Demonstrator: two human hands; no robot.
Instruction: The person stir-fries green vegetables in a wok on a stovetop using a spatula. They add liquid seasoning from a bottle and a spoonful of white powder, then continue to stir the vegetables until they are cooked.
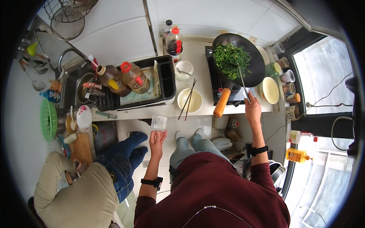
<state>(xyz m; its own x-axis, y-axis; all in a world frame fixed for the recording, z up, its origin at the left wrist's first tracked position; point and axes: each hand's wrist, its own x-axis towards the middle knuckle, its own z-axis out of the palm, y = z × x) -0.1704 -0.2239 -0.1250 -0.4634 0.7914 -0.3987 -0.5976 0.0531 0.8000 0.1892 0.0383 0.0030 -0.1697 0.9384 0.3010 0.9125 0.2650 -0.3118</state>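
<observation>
My right hand (pixel 252 107) grips the handle of a metal spatula (pixel 243 82), whose far end rests among chopped green vegetables (pixel 231 60) in a black wok (pixel 253 68). The wok is on a black cooktop (pixel 211 65), its wooden handle (pixel 222 103) pointing towards me. Just off the counter's front edge, my left hand (pixel 157 140) holds a small clear container or packet (pixel 159 122) by its lower edge; its contents cannot be told. Dark chopsticks (pixel 187 100) lie across a pale bowl (pixel 195 104) between the hands. Another bowl with a spoon (pixel 184 70) stands behind it.
Left of the bowls, a black rack tray (pixel 170 98) holds large sauce or oil bottles (pixel 137 78). A yellowish bowl (pixel 269 90) and several jars (pixel 288 76) stand right of the wok. At the left, a person in a beige top (pixel 82 196) is near a wooden cutting board (pixel 80 146).
</observation>
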